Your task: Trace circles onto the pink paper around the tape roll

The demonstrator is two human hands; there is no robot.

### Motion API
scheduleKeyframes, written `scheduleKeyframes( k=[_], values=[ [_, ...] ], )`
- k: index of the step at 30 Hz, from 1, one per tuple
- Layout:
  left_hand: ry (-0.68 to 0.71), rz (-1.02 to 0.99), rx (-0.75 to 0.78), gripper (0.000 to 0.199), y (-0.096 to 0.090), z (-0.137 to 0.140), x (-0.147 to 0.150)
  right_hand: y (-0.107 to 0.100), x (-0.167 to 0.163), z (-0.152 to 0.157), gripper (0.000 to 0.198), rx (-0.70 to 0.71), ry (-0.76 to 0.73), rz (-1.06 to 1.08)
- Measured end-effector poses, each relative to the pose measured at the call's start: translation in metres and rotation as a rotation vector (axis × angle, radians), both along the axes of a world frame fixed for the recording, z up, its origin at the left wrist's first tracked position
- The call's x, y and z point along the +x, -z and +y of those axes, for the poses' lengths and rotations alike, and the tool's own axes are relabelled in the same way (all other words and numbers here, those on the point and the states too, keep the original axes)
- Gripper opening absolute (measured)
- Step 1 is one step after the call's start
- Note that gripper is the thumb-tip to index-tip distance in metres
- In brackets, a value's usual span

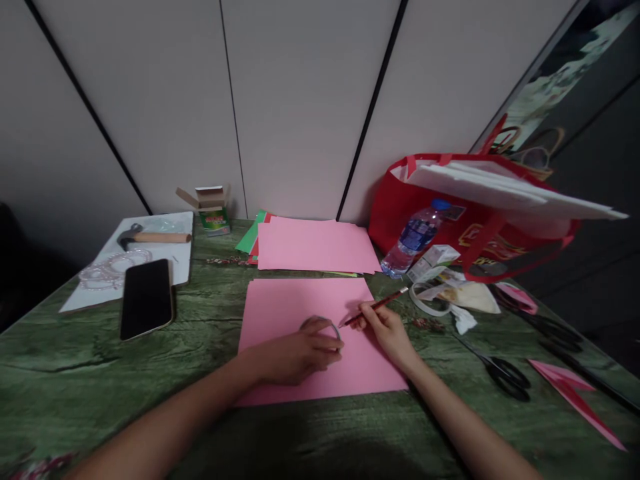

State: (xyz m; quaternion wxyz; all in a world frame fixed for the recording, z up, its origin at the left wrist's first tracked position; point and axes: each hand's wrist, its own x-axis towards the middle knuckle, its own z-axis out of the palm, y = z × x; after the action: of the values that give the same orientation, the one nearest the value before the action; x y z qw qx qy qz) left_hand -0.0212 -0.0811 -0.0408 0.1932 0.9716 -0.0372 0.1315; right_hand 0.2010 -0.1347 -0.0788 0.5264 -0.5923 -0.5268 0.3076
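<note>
A sheet of pink paper (280,300) lies flat on the table in front of me. My left hand (305,353) rests on it, its fingers bent over a thin grey ring (336,328) that it presses against the sheet. The hand covers much of the ring, and I cannot tell exactly what kind of ring it is. Between the thumb and fingers of my right hand (383,327) is a dark red pencil (387,299), tilted, with its tip close to the paper just right of the ring.
Behind lies a stack of pink sheets (315,243). Leftward are a phone (147,300), a hammer (155,236) and a small box (214,213). To the right stand a water bottle (415,240) and a red bag (390,193), with scissors (505,379) and a tape roll (425,305) nearer.
</note>
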Motion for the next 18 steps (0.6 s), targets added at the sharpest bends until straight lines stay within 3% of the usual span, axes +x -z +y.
scheduleKeyframes(
  k=[6,18],
  values=[
    [-0.033,0.032,-0.018,0.017,-0.005,0.000,0.000,-0.005,-0.005,-0.010,0.046,0.014,-0.008,-0.020],
    [0.047,0.112,0.019,0.028,-0.015,0.009,0.002,-0.002,-0.011,-0.034,0.042,0.001,0.011,0.044]
  ],
)
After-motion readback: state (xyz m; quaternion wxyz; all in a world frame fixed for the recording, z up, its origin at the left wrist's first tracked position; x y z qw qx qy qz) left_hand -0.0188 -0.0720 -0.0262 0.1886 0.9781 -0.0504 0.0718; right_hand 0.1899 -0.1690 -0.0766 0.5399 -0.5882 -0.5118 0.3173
